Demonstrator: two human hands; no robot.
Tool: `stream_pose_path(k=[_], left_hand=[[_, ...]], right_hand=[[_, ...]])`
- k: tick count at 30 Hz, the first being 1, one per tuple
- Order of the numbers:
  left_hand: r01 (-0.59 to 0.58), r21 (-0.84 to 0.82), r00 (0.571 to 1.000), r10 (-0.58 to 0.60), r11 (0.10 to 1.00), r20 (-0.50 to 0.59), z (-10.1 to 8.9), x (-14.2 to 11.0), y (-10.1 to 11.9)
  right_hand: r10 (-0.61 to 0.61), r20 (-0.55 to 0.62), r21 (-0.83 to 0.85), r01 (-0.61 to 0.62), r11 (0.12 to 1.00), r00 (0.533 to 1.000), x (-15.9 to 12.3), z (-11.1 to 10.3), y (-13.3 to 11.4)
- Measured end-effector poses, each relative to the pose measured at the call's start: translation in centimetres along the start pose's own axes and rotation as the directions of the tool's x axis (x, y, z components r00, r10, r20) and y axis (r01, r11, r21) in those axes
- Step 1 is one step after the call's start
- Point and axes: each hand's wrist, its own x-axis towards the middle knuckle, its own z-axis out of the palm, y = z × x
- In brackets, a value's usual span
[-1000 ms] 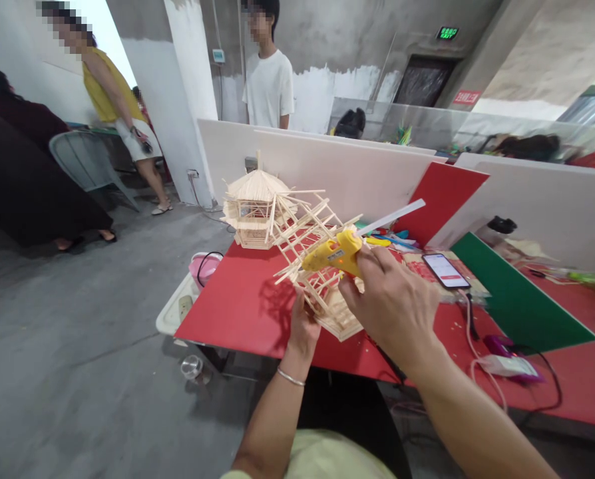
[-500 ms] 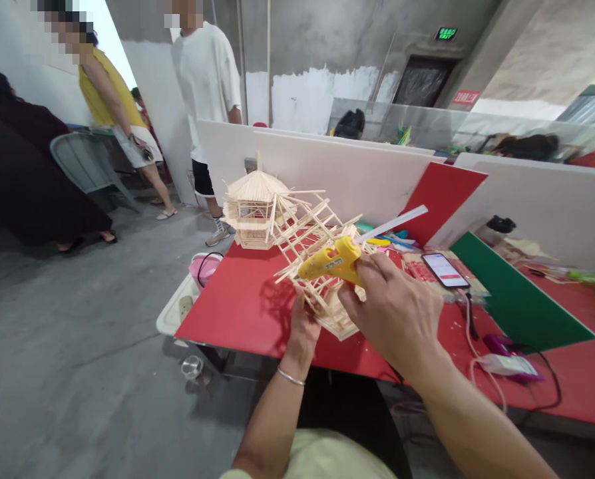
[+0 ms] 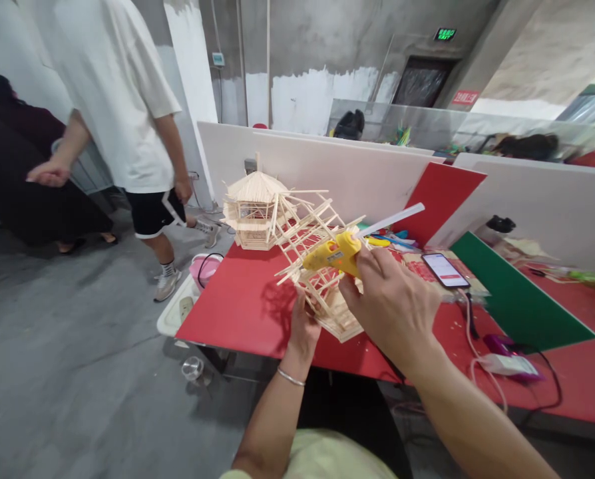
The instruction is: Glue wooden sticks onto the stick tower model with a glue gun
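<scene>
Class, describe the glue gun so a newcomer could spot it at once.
Start at the red table, then the stick frame near its front edge. Over that frame, the right hand holds the yellow glue gun. Unlike the yellow item behind, it has a whitish stick jutting from its rear.

Two bare hands, one left hand and one right hand, are in view with one bracelet, one yellow hot-glue gun, one glue stick, one roofed stick pavilion and one open stick frame, whose sticks overlap too much to count. There are also one smartphone, one green board, one red board, one pink bucket and one lit exit sign. Other people number two: one in a white T-shirt, one in dark clothes.
</scene>
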Motion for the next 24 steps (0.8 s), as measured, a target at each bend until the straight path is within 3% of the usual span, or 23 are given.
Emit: stream_pose_path(k=[6,24], left_hand=[[-0.007,-0.047,0.997,0.011,0.999,0.074,0.13,-0.08,0.09],[-0.061,0.022,0.996,0.059,0.998,0.072,0.25,-0.65,0.35]], right_hand=[[0.009,0.002,-0.001,-0.009,1.000,1.000,0.08,0.10,0.00],[0.013,0.030,0.015,-0.013,1.000,0.999,-0.27,-0.67,0.27]])
